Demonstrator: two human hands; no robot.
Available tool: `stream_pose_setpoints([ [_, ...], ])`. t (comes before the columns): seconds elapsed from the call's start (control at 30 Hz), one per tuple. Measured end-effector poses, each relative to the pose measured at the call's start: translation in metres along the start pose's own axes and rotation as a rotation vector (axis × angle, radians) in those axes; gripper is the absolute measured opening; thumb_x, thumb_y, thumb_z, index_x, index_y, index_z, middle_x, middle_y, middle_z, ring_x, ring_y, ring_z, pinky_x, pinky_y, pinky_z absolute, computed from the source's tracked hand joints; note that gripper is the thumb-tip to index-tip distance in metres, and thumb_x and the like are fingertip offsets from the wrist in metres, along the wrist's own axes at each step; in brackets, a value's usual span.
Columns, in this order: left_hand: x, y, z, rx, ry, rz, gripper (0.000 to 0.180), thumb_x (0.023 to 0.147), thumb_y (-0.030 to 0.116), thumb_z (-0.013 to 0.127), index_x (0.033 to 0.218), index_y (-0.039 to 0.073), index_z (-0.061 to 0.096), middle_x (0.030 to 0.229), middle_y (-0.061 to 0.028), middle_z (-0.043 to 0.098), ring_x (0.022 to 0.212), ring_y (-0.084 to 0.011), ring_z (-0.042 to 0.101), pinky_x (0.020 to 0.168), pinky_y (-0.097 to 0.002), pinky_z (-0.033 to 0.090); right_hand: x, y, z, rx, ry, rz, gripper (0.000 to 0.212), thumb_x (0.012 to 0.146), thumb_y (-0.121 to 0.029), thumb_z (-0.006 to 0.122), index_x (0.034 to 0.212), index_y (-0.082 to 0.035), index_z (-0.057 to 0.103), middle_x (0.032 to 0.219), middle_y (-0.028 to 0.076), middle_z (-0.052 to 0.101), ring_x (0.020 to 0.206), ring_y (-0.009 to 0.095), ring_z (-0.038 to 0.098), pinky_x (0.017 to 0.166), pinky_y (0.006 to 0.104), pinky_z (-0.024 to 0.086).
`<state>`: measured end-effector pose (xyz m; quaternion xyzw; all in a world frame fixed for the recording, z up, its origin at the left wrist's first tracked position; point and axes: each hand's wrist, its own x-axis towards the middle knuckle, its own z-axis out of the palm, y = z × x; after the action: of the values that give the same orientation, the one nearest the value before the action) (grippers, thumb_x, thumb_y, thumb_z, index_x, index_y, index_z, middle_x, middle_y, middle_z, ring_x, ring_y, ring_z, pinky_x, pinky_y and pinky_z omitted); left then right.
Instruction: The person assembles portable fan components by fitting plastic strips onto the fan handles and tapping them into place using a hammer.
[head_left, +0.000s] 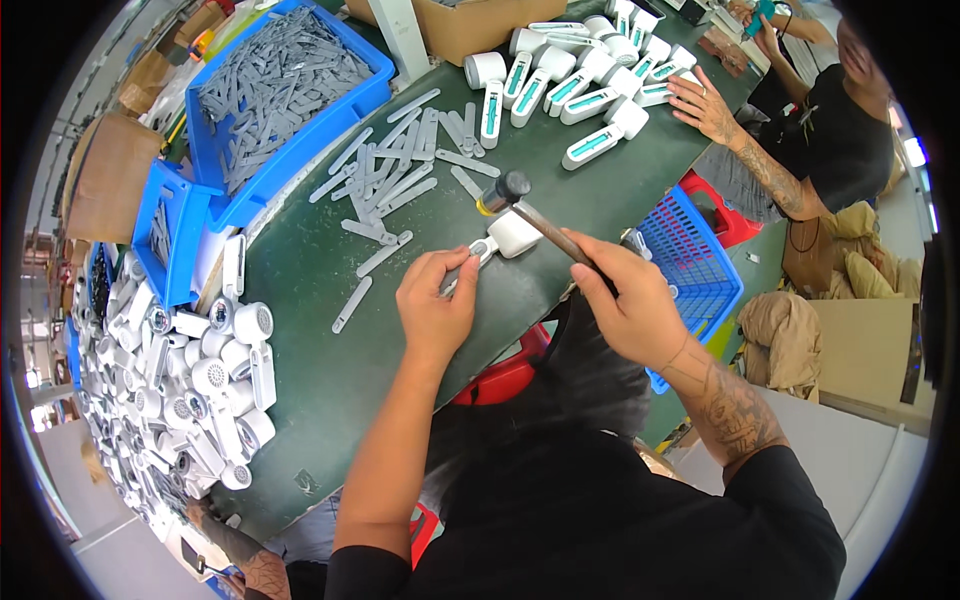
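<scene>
On the green tabletop (300, 400) — near red plastic stool (500, 381) mostly hidden — the left hand (438, 300) pinches a white round-headed piece (514, 236); the right hand (632, 305) clasps a black-headed hammer (541, 227).

Had a shower head (514, 236) on the table (330, 400), strips (405, 186) ahead-left, a tub (310, 145) beyond those, a basket (690, 245) to the right.

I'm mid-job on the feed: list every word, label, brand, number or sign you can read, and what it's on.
No text is legible in this view.
Hammer in the right hand: no readable marking.
White device in the left hand: no readable lettering.
Teal-striped devices: any print is too small to read.
Heaped white parts: the small dark round faces on some are too small to read.
</scene>
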<state>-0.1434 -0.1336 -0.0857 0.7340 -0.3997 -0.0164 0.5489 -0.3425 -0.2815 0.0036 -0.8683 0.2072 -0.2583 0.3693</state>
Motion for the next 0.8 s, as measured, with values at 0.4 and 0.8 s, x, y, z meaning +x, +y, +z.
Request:
stream_pose_setpoints([
  [0.4, -0.001, -0.007, 0.004, -0.011, -0.002, 0.038, 0.013, 0.092, 0.011, 0.085, 0.098, 0.003, 0.077, 0.104, -0.0137, 0.08, 0.095, -0.0324, 0.077, 0.083, -0.0398, 0.06, -0.018, 0.022, 0.029, -0.255, -0.087, 0.0, 0.04, 0.106, -0.019, 0.068, 0.144, -0.011, 0.067, 0.098, 0.016, 0.072, 0.083, 0.041, 0.072, 0.072, 0.0489, 0.06],
  [0.8, -0.01, -0.016, -0.046, 0.121, -0.162, 0.082, 0.024, 0.086, 0.015, 0.091, 0.101, 0.003, 0.077, 0.092, -0.0117, 0.074, 0.084, -0.0315, 0.067, 0.078, -0.0394, 0.052, -0.019, -0.013, 0.026, -0.373, -0.359, 0.021, 0.047, 0.108, -0.01, 0.063, 0.155, -0.01, 0.061, 0.098, 0.016, 0.071, 0.079, 0.036, 0.069, 0.073, 0.0423, 0.057],
])
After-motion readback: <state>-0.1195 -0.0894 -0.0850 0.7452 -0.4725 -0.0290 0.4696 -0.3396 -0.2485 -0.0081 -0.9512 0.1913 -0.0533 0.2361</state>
